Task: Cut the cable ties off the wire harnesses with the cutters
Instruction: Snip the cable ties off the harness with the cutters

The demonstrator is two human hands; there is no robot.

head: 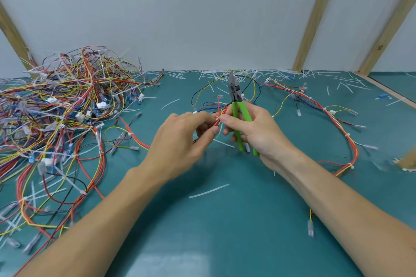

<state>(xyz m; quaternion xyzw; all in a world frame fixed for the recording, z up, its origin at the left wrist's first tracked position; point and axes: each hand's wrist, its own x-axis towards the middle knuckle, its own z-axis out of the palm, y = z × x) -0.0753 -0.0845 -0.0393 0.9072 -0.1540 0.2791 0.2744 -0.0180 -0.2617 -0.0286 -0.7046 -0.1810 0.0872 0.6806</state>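
My right hand grips the green-handled cutters, jaws pointing up and away, shut as far as I can see. Its thumb and forefinger also pinch at a red and yellow wire bundle of the harness held above the table's middle. My left hand pinches the same bundle from the left, fingers curled round the wires. A white cable tie hangs between the two hands. The harness's thin loops trail back over the green mat.
A big tangled heap of tied harnesses fills the left of the teal mat. Another harness lies on the right. Cut white tie pieces are scattered about, thickest along the back wall. Wooden battens lean at the right.
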